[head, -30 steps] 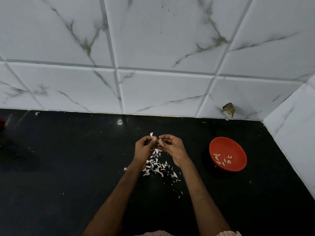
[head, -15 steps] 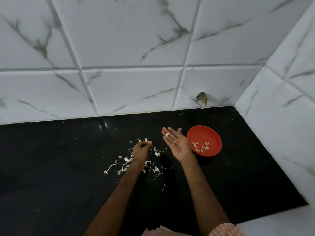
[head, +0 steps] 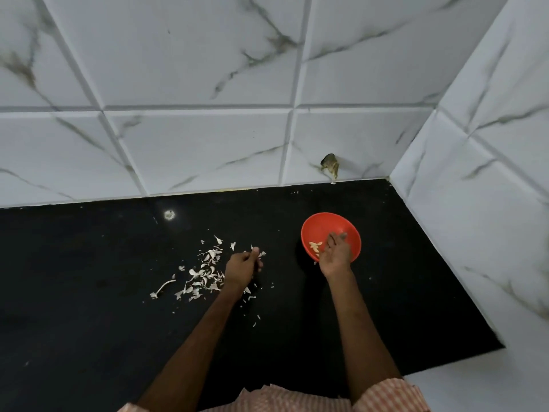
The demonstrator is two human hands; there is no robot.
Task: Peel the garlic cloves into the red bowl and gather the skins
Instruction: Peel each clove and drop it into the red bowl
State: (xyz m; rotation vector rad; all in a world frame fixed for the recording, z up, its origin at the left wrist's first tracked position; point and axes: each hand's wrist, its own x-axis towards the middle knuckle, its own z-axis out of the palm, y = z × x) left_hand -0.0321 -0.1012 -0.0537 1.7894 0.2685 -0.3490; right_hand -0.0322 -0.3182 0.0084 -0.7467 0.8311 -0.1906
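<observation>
The red bowl (head: pixel 322 219) stands on the black counter (head: pixel 89 322) near the right corner, with a few peeled garlic cloves (head: pixel 315 245) inside. My right hand (head: pixel 335 254) hovers over the bowl's near side, palm down, fingers extended into it; no clove shows in it. To the left lies a scattered pile of white garlic skins (head: pixel 205 272). My left hand (head: pixel 241 267) sits at the pile's right edge, fingers curled, pinching a garlic skin (head: pixel 259 251) at its fingertips.
A dry garlic stem (head: pixel 162 289) lies left of the skins. White marble-patterned tile walls run behind and to the right; a chipped brown hole (head: pixel 330 167) marks the back wall. The counter ends at a white ledge (head: pixel 475 388), lower right.
My right hand, which held a peeled clove on its open palm, has turned over and reached into the bowl. The left hand stays by the skins. The camera has moved closer.
</observation>
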